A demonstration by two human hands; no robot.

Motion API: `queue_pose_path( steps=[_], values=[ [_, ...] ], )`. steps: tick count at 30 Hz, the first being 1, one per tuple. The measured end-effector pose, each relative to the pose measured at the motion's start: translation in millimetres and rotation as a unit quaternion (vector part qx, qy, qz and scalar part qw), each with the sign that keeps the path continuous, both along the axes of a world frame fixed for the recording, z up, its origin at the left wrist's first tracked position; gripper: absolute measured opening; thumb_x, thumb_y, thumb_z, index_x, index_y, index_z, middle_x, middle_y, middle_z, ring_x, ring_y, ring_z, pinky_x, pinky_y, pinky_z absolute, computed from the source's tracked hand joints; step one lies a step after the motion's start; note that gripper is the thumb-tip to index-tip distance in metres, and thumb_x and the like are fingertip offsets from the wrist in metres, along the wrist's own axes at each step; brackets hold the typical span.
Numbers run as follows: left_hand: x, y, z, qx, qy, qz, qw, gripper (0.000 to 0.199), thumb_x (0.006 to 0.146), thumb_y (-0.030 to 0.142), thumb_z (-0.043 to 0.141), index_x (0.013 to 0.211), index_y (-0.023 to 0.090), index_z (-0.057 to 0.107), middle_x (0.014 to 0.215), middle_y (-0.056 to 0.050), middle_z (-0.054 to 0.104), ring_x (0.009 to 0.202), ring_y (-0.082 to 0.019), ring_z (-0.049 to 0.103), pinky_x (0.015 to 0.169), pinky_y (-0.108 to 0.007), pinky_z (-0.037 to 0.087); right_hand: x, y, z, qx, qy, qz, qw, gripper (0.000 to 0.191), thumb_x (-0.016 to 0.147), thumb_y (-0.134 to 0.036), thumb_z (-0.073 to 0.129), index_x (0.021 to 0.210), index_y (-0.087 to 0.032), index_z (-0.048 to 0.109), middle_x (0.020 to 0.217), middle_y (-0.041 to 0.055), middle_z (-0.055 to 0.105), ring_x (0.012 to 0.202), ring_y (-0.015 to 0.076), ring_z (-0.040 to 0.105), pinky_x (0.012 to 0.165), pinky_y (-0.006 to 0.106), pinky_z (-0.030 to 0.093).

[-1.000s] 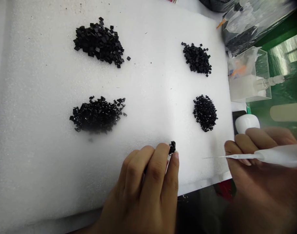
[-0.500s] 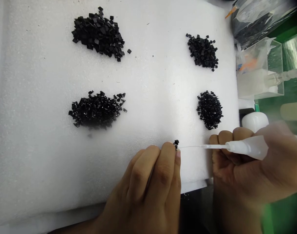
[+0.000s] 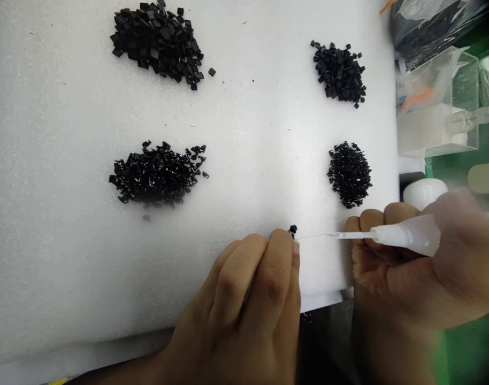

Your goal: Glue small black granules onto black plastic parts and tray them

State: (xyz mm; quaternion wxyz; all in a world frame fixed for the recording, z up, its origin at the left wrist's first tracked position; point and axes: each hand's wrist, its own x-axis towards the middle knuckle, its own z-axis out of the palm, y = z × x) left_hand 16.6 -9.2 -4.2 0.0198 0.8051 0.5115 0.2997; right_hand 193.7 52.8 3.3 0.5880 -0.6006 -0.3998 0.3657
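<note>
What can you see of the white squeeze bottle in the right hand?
The white squeeze bottle is plastic-looking, tapering to a narrow nozzle and fine clear tip. It lies nearly level, tip pointing left above the foam sheet. The right hand grips it, hiding its base. The tip ends near the small black pieces held by the left hand; whether they touch cannot be told.

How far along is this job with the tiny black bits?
Done: four heaps of black pieces look sorted on the white foam sheet. In hand: the left hand pinches a tiny black cluster, and the right hand aims a white squeeze bottle's thin nozzle at it. Left: the heaps look mostly loose, so probably lots.
</note>
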Motion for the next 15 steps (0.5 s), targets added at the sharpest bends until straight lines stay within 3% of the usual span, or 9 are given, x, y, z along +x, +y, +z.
queue_pose_path(
  steps=[11,15],
  values=[
    [-1.7,-1.6,-0.7,-0.014,-0.001,-0.016,1.0,0.024,0.094,0.005,0.065,0.114,0.013,0.074,0.129,-0.011,0.066,0.112,-0.026,0.064,0.085,-0.037,0.067,-4.0,0.9,1.2,-0.008,0.023,-0.035,0.999,0.04,0.09,-0.013,0.055,0.059,-0.025,0.033,0.055,-0.005,0.012,0.044,0.0113,0.008,0.038,0.032,0.021],
    [-1.8,-1.1,-1.0,-0.051,-0.061,-0.025,0.997,0.029,0.092,0.001,0.064,0.117,0.013,0.074,0.131,-0.011,0.066,0.111,-0.026,0.065,0.086,-0.038,0.067,-1.9,0.1,0.0,-0.004,-0.003,-0.031,1.0,0.041,0.091,-0.013,0.055,0.059,-0.025,0.033,0.057,-0.0052,0.012,0.043,0.0111,0.009,0.038,0.031,0.022]
  ],
)
